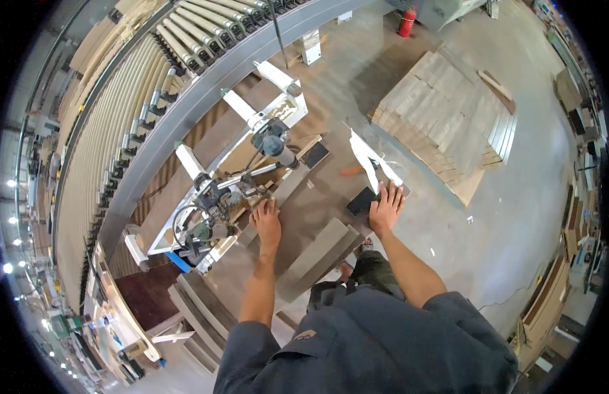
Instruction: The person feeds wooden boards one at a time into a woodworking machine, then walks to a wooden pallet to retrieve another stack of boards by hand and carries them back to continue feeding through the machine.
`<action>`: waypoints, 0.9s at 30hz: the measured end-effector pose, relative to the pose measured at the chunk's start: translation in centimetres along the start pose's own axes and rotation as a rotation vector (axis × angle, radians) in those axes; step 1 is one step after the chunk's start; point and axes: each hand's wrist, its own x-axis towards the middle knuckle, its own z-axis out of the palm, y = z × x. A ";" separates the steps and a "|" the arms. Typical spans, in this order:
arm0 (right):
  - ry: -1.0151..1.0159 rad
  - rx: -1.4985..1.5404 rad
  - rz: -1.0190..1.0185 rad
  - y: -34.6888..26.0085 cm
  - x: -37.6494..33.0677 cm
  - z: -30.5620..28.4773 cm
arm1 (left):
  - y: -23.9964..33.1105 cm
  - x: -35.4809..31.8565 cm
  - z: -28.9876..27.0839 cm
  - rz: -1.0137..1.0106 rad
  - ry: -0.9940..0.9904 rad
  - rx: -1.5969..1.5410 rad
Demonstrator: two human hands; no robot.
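A long grey-brown wooden panel [317,197] lies flat on a work surface in front of me. My left hand [267,222] rests palm down on its left edge, close to a metal machine head [216,197] with cables and rollers. My right hand [386,207] presses flat, fingers spread, on the panel's right edge, beside a dark end piece [361,201]. Neither hand holds anything. A narrower plank [314,253] lies on the panel between my forearms. A white wrapping strip [368,161] lies just beyond my right hand.
A roller conveyor [140,85] curves along the left and top. A stack of planks on a pallet [442,118] stands on the concrete floor at the right. More boards [199,308] are stacked at lower left. A red fire extinguisher [407,21] stands at the back.
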 end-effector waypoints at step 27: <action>0.107 0.005 0.085 -1.1 0.5 0.0 | 0.2 1.3 4.2 -0.213 0.137 -0.017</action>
